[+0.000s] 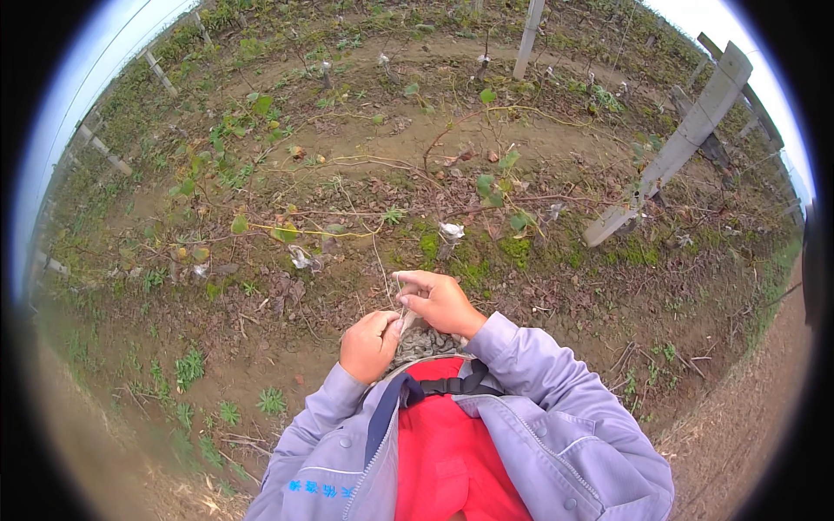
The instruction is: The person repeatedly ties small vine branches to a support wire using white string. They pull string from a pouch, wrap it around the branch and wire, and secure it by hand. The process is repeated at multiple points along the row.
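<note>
My left hand [368,346] is closed in front of my waist, its thumb and fingers pinching a thin pale string [380,260]. Just above and to its right, my right hand [441,301] is closed too, thumb and forefinger together on the same string. From my hands the string runs up and away toward the thin vine stems [382,163] ahead. Both hands almost touch each other. The string's lower end is hidden by my fingers.
Low vines with yellow-green leaves [285,233] trail over the soil ahead. White plastic wraps [452,231] mark several stem bases. A leaning concrete post [669,152] stands at the right, another post [529,39] farther back. Green weeds [189,369] grow at the left.
</note>
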A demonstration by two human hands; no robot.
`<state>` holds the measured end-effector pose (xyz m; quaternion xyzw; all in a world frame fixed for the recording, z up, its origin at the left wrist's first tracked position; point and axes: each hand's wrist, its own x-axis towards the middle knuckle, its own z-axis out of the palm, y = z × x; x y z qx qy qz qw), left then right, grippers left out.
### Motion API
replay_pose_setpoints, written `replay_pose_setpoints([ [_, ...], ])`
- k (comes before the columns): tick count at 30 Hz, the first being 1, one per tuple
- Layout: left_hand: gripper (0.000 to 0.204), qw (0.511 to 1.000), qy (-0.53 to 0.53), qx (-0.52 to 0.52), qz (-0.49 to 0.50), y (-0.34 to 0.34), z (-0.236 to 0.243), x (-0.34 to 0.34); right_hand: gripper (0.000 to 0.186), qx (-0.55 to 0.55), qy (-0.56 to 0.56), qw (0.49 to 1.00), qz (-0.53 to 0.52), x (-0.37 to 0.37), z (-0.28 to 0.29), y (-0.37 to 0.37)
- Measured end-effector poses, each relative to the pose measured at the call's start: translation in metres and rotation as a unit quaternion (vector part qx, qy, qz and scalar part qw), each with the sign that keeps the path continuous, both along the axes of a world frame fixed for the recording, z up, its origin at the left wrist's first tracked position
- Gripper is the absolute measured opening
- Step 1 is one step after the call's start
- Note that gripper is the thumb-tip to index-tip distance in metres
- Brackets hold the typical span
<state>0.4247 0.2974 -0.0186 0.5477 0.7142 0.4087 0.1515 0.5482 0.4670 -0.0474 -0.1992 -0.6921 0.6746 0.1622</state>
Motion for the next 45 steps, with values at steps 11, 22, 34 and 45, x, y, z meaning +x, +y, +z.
replay_pose_setpoints([
  [11, 0.016, 0.997, -0.069, -0.002, -0.040, -0.006, -0.020, -0.003, 0.051, -0.349, -0.019, 0.904, 0.248, 0.047, -0.006, 0.005],
  [22, 0.016, 0.990, 0.092, 0.011, -0.108, -0.005, -0.019, 0.000, 0.045, 0.122, -0.128, 0.961, 0.214, 0.060, -0.004, 0.009],
  [34, 0.018, 0.981, 0.083, 0.001, -0.175, 0.000, -0.034, 0.005, 0.047, -0.013, 0.008, 1.000, 0.000, 0.053, -0.014, -0.006],
  [45, 0.020, 0.992, 0.061, -0.002, -0.114, 0.000, -0.038, 0.001, 0.046, -0.399, 0.105, 0.895, 0.167, 0.056, -0.011, -0.002],
])
